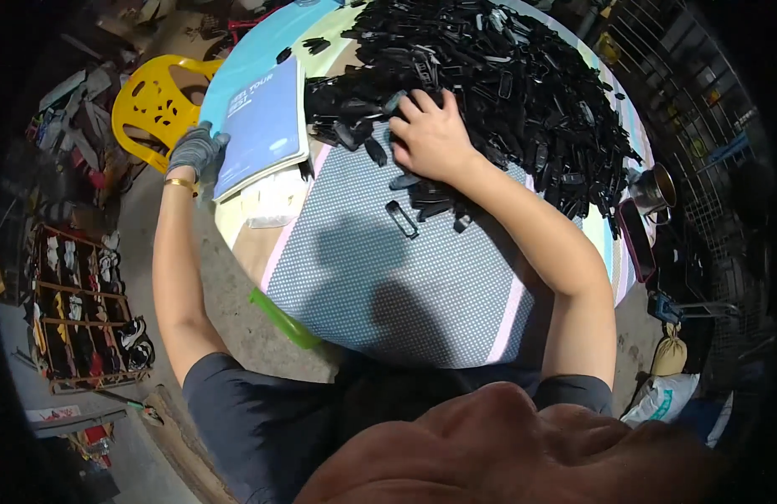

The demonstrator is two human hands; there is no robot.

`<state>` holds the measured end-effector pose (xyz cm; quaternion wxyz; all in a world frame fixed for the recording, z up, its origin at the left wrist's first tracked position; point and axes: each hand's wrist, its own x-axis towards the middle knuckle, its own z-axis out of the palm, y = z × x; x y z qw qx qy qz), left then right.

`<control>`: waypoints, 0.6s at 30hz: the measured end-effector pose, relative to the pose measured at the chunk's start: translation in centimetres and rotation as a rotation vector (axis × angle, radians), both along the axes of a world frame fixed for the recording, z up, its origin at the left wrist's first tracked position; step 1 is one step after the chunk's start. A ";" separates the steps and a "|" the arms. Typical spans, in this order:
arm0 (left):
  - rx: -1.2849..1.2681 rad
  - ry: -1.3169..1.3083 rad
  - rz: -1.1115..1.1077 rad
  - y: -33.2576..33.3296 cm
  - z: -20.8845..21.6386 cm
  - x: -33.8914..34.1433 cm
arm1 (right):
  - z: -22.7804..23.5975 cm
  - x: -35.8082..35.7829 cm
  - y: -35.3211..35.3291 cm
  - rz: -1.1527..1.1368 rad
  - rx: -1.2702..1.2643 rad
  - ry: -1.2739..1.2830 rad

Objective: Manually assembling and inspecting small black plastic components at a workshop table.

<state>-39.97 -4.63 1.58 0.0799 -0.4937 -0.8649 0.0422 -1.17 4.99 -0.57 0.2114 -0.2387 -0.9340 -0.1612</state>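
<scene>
My right hand (435, 139), bare, lies on the near edge of a large heap of black plastic pieces (523, 92). Its fingers are bent and spread apart, touching the pieces. My left hand (195, 149), in a grey glove, is at the left edge of a blue-covered book (267, 118). Its fingers look curled, and what they hold, if anything, cannot be made out. Close to my right wrist lie a small group of black pieces (430, 197) and a black oblong frame (401, 220), on the patterned tablecloth (388, 294).
Beneath the book sits a whitish packet (275, 200). A yellow plastic chair (157, 105) stands beyond the table's left edge. At the right edge are a metal cup (655, 189) and a dark red-rimmed tray (636, 239). A green strip (283, 321) shows at the near left edge.
</scene>
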 end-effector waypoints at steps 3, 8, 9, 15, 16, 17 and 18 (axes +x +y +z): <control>0.351 0.005 -0.313 2.6 2.2 5.8 | 0.0 3.0 -0.1 -0.039 -0.025 -0.030; 0.226 -0.359 -0.506 9.2 1.3 20.5 | 0.6 8.0 -0.6 -0.205 0.002 -0.017; 0.209 -0.491 -0.414 10.8 -0.6 21.7 | 0.4 8.8 -0.4 -0.205 0.009 0.032; 0.328 -0.389 -0.352 11.7 -1.9 32.1 | -0.3 13.7 0.0 -0.189 0.013 0.253; 0.353 -0.380 -0.382 11.6 -1.9 33.0 | -0.3 14.1 0.1 -0.146 0.010 0.337; 0.348 -0.383 -0.398 11.9 -2.4 33.6 | -0.4 14.4 0.1 -0.139 -0.019 0.397; 0.394 -0.297 -0.552 11.9 -3.0 33.8 | -0.3 14.6 0.2 -0.106 -0.027 0.488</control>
